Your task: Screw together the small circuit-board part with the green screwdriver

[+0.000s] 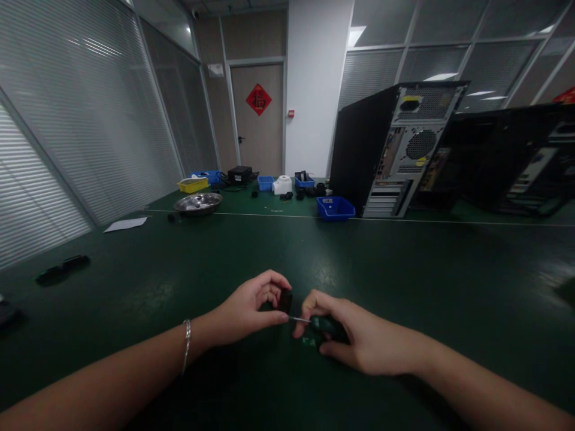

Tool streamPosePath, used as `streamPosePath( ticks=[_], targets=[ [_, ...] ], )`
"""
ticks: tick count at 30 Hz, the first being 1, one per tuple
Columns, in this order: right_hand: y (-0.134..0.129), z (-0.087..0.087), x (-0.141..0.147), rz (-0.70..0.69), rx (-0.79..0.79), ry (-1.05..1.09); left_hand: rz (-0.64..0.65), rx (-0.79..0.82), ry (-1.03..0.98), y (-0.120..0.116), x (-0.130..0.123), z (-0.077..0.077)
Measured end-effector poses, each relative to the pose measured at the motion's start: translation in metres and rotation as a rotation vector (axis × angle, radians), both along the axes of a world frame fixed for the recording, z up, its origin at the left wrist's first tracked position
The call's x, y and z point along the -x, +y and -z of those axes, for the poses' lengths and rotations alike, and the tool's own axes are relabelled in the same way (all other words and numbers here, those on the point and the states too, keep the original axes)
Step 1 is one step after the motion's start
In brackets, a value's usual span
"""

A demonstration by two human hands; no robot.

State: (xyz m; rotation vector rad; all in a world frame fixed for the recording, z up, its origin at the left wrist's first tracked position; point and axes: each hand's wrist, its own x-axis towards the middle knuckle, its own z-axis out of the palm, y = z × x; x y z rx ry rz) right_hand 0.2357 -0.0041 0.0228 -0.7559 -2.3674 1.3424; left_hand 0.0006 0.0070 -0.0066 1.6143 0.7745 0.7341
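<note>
My left hand (251, 304) is closed on a small dark, flat-sided part (285, 300), held upright between thumb and fingers; its exact kind does not show. In my right hand (354, 332) is a screwdriver (329, 327) with a dark green handle. Its thin metal shaft points left, and the tip meets or nearly meets the dark part by my left thumb. Below the shaft, a small green circuit board (309, 342) lies on the green tabletop (215, 371), close to my right fingertips.
A metal bowl (198, 203) and a yellow tray (193, 185) stand at the back left. A blue bin (335, 208) sits beside a tall computer case (372, 149). White paper (126, 224) and a dark part with green (63, 269) lie on the left.
</note>
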Motion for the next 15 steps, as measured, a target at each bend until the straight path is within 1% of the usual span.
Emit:
streamPosePath(
  ticks=[2,6,9,13,15],
  targets=[
    [-0.001,0.000,0.001,-0.002,-0.019,-0.005,-0.005,0.019,-0.031,0.000,0.000,0.000],
    [-0.003,0.006,0.004,0.039,-0.124,-0.039,-0.006,0.054,-0.024,-0.002,-0.001,-0.001],
    [-0.003,0.009,0.003,0.066,-0.162,-0.072,-0.002,0.070,-0.033,-0.002,-0.002,0.000],
    [0.000,0.014,0.003,0.104,-0.095,-0.055,-0.019,0.065,-0.041,0.000,-0.002,0.004],
    [0.002,0.019,0.005,0.158,-0.064,0.006,-0.024,0.062,-0.027,0.001,-0.002,0.005]
  ],
)
